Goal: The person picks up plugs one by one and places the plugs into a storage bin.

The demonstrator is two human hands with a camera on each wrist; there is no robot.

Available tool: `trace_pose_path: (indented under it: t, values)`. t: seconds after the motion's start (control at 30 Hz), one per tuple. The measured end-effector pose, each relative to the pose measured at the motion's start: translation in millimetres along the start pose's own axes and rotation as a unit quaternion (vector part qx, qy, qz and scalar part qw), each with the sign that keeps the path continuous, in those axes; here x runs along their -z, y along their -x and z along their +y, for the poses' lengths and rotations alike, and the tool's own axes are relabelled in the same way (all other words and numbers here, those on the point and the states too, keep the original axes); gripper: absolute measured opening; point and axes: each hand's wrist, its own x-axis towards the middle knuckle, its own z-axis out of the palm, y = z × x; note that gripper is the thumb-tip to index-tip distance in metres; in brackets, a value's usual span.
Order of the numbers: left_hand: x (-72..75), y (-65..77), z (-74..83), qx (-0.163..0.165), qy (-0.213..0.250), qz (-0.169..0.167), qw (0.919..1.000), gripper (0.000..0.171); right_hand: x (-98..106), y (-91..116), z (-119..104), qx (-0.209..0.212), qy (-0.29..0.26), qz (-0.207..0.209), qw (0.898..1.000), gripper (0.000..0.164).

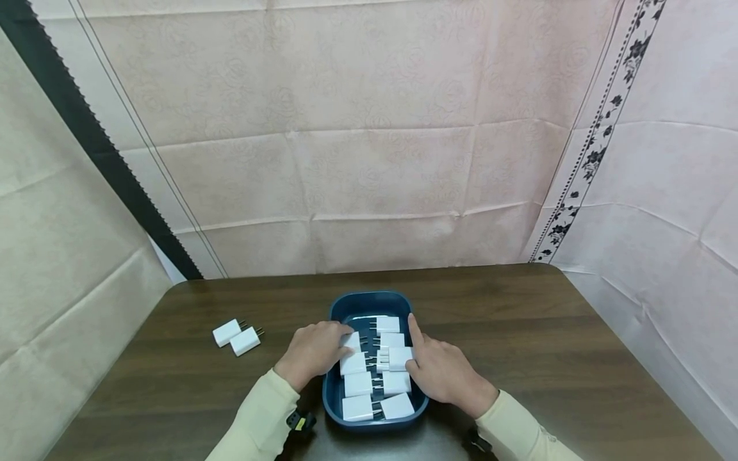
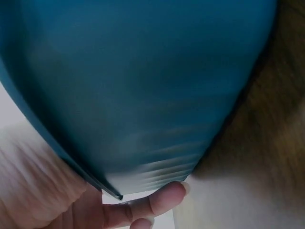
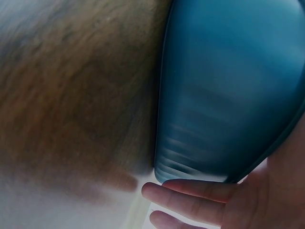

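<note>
Two facing columns of white plug adapters (image 1: pixel 357 384) lie in a blue plastic basin (image 1: pixel 375 425), prongs pointing inward. My left hand (image 1: pixel 316 353) reaches over the basin's left rim, pinching an upper-left adapter (image 1: pixel 350 342) between thumb and index finger. Over the right rim comes my right hand (image 1: pixel 444 371); its index finger is straight along the rim and its thumb touches an adapter (image 1: pixel 400 358) in the right column. Both wrist views show other fingers outside the basin wall, such as relaxed right fingers (image 3: pixel 186 200). The inner fingertips are partly hidden.
Two more white adapters (image 1: pixel 236 337) lie side by side on the brown wooden table (image 1: pixel 519 320), left of the basin. Pale cloth sheets (image 1: pixel 375 160) hang behind the table and along both sides.
</note>
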Motion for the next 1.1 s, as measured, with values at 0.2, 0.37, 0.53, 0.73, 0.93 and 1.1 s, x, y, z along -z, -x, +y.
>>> trace_pose_path:
  t: [0.2, 0.37, 0.53, 0.73, 0.93, 1.1]
  values:
    - [0.8, -0.3, 0.5, -0.004, -0.003, -0.008, 1.0, 0.037, 0.5, 0.5, 0.6, 0.001, -0.001, 0.002, 1.0, 0.075]
    - [1.3, -0.6, 0.8, -0.009, -0.003, -0.009, 0.9999, 0.036, 0.9, 0.8, 0.9, -0.001, -0.002, 0.002, 1.0, 0.075]
    - [1.7, -1.3, 1.1, -0.011, -0.001, -0.01, 0.9999, 0.035, 1.6, 1.1, 0.8, -0.003, -0.001, 0.003, 1.0, 0.076]
    - [1.2, -0.6, 0.7, -0.007, 0.009, -0.008, 0.9999, 0.033, 1.9, 0.9, -0.2, -0.001, 0.001, 0.002, 1.0, 0.076]
    - [-2.9, 2.6, -0.4, -0.014, -0.002, 0.027, 0.9995, 0.03, 0.9, 0.8, -0.8, 0.0, -0.001, -0.003, 1.0, 0.076]
    - [-6.6, 5.1, 0.2, -0.021, -0.03, 0.074, 0.9966, 0.026, 0.4, 1.3, -0.7, 0.003, 0.001, 0.0, 1.0, 0.076]
